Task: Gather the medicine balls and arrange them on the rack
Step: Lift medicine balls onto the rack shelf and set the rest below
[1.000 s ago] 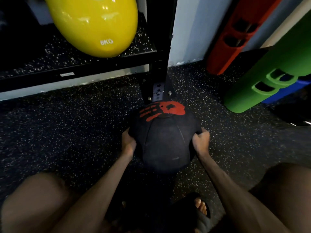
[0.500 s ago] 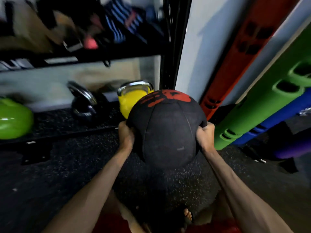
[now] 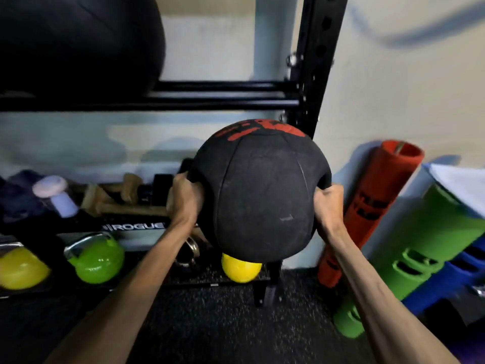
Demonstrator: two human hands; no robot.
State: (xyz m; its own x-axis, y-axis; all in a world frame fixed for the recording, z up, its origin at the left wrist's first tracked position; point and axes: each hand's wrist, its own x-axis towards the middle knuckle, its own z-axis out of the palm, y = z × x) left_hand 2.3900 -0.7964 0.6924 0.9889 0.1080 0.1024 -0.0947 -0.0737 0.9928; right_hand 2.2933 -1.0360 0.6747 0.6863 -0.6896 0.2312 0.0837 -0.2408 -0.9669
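Two hands hold a black medicine ball [image 3: 262,195] with a red handprint in the air before the black rack [image 3: 317,61]: the left hand [image 3: 185,199] and the right hand [image 3: 328,206] each curl their fingers round a grip on its side. The ball hangs below the rack's upper rails, where a larger black ball [image 3: 78,43] sits at the left, and above a yellow kettlebell [image 3: 241,267] on the bottom shelf, with a green kettlebell [image 3: 98,261] further left. A red tube [image 3: 372,206] and a green tube [image 3: 420,248] lean on the wall at the right

A gym: kettlebells [image 3: 97,261] on a black storage rack [image 3: 315,61], speckled rubber floor [image 3: 210,324].
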